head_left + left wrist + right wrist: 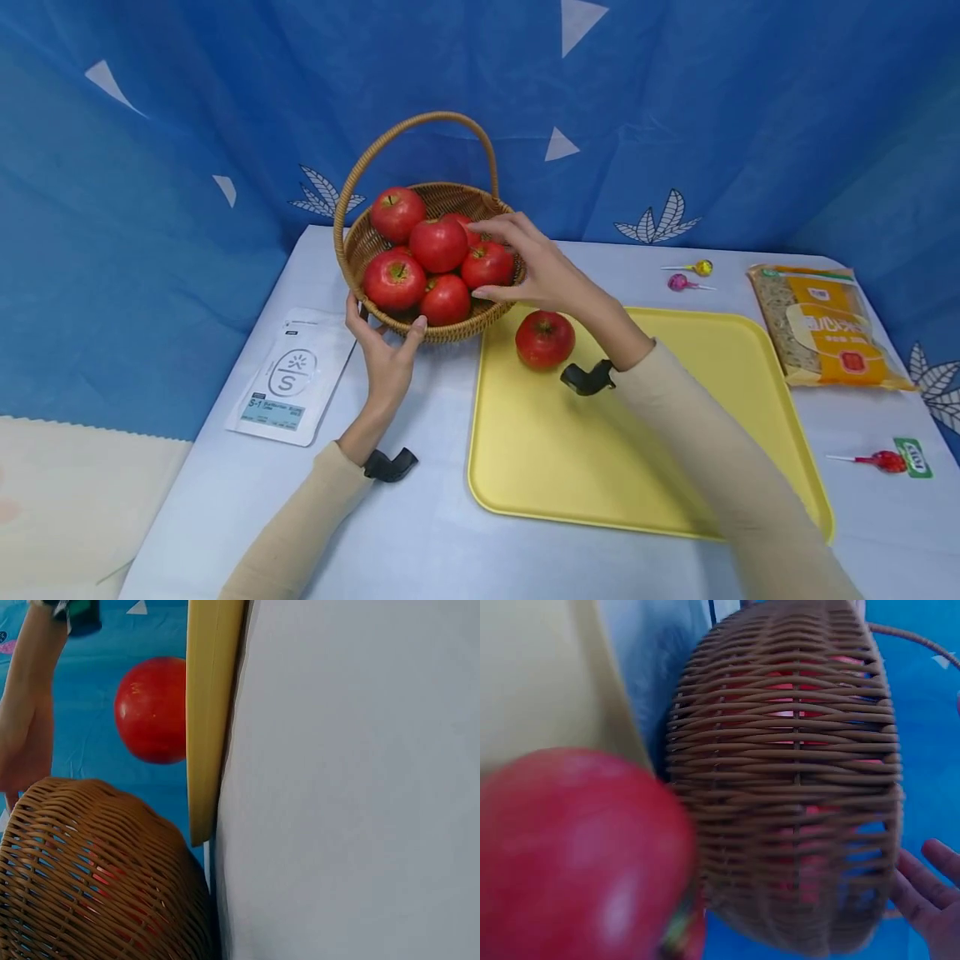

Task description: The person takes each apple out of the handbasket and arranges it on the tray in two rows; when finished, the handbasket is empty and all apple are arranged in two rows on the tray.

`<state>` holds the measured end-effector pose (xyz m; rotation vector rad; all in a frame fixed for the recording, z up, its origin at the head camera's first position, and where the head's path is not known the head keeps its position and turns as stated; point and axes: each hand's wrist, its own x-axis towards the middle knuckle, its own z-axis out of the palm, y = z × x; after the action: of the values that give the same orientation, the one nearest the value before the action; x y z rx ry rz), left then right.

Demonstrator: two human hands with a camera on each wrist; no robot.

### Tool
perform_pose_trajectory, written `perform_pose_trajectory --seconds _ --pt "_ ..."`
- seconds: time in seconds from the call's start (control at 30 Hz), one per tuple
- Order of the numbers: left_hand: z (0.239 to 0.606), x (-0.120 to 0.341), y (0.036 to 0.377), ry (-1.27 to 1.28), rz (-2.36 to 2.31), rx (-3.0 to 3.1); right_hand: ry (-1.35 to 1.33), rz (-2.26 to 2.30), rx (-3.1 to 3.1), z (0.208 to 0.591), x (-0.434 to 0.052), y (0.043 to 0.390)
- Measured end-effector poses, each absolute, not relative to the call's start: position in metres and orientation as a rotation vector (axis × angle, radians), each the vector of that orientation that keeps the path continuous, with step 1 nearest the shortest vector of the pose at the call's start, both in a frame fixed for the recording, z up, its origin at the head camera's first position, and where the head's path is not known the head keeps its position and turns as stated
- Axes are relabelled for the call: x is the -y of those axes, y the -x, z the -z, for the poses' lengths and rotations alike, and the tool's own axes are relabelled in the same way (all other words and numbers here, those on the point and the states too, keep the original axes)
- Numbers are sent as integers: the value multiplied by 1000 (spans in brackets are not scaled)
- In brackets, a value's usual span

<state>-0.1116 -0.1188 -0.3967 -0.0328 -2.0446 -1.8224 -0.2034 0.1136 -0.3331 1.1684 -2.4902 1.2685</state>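
Observation:
A wicker basket (465, 329) with a tall handle is tilted toward me above the back of the table, several red apples (393, 281) inside. My left hand (386, 367) holds it from the front left, thumb at the rim and fingers reaching underneath. Over the right rim reaches my right hand (543, 262), thumb and fingers spread around the rightmost apple (487, 265); firm contact cannot be made out. In the right wrist view these fingers (922, 881) look spread. Another apple (545, 340) sits on the yellow tray (600, 450), below my right wrist.
A white pouch (292, 375) lies left of the basket. Beyond the tray are a yellow lollipop (702, 267) and a pink lollipop (678, 282). An orange grain bag (828, 329) lies at the right, with a red lollipop (890, 462) nearer me. Blue curtain (480, 67) hangs behind.

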Motion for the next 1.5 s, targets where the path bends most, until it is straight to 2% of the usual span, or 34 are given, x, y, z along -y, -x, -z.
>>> perform_pose_trajectory --seconds 0.43,0.9,1.2,1.5 --pt "396 120 111 28 1813 2057 -1046 -1208 2761 341 -60 253" --pt "396 119 110 47 1790 2059 -983 -1100 2847 345 -48 262" --pt "398 119 109 43 1801 2047 -1030 -1193 2635 331 -67 249" --pt "398 120 111 46 1799 2049 -924 -1254 2455 315 -131 206"
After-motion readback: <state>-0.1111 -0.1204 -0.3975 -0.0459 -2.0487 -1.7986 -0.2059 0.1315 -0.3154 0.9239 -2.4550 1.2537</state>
